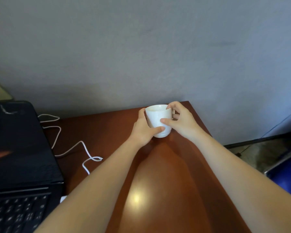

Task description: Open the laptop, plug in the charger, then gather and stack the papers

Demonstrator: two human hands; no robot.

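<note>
Both hands are engaged on one white mug [158, 121], which stands upright near the far right corner of the brown table [166, 185]. The left hand [144, 130] wraps the mug's left side: the thumb lies across the lower front of the body and the remaining fingers curl round the far side, mostly hidden behind the mug. The right hand [181, 120] grips the opposite side: the thumb presses the front wall, the index finger hooks over the rim, and the other fingers close at the handle, which they largely cover. The mug's base sits at the table surface; whether it is lifted clear cannot be told. The laptop [18, 148] is open, well to the left of the left-hand fingers, with a dark screen and the keyboard nearest the camera. A white charger cable [84, 147] lies in loose loops on the table between the laptop and the left forearm, apart from all fingers; its connection to the laptop cannot be told. A grey wall [141, 47] rises directly beyond the fingertips.
</note>
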